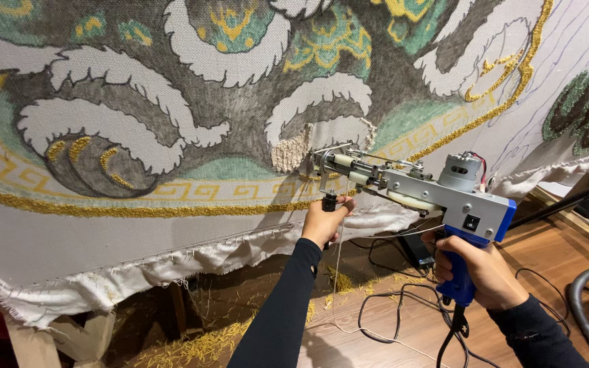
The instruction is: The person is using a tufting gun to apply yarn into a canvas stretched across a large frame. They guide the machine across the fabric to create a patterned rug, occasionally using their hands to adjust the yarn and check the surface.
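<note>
Both my forearms, in black sleeves, reach up from the bottom edge of the frame. My right hand (480, 269), at the lower right, has its fingers wrapped fully round the blue grip of the tufting gun (417, 187), with no gap between them and the handle. My left hand (324, 221), just below the middle of the frame, is closed in a fist round the short black front handle that hangs under the gun's nose.

The gun lies slanted across the centre right, its grey metal body running from the blue grip up and left to the needle end, which touches the cloth (172, 136). A small round motor sits on top near the back, with red wires beside it. A black cable (403, 313) hangs from the grip and loops over the wooden floor (553, 252).

The cloth is stretched upright and fills the upper frame, with white curling shapes on dark grey, green patches and a gold border band. Just left of the needle sits a cream tufted patch (289, 151). The frayed lower hem of the cloth hangs along a wooden frame (56, 337). Yellow yarn scraps (192, 347) litter the floor at the lower left, and a grey hose (584, 307) curves at the far right.
</note>
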